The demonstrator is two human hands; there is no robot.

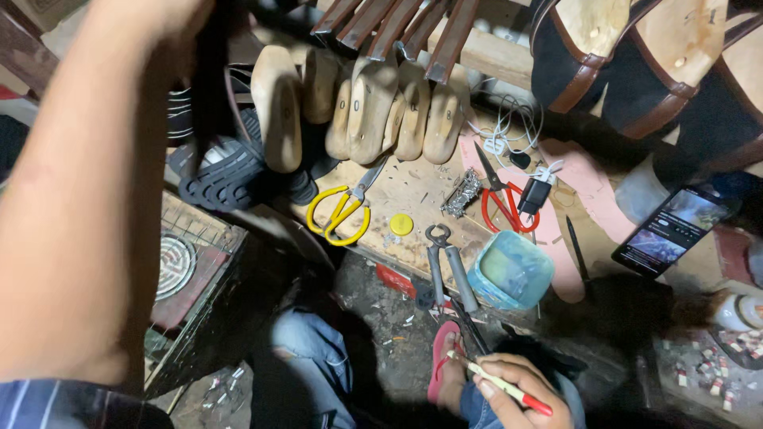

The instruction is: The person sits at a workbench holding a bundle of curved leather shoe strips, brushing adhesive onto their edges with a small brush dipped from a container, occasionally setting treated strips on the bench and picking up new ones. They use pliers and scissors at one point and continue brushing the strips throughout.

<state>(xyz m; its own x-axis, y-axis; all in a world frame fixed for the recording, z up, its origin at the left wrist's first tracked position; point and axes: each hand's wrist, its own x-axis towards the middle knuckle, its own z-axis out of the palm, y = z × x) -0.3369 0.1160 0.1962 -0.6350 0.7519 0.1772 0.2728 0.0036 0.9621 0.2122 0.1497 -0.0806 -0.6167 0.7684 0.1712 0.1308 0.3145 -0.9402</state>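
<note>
My right hand [520, 395] is low in the view, fingers closed on a thin white stick with a red end [501, 384], held over my lap. My left arm reaches up across the left side. My left hand [163, 14] is blurred and cut by the top edge, against a dark shoe piece [213, 87]; its grip does not show. On the wooden bench lie yellow-handled scissors [342, 211], metal pincers [445, 266] and a teal plastic tub [510, 270].
Several wooden shoe lasts [373, 103] lean at the back of the bench [413, 191], with black soles [222, 179] to their left. Red-handled scissors [505, 200], a charger [534, 195], pink insoles [592, 202] and a phone [671, 230] lie right. A coil heater [171, 266] sits lower left.
</note>
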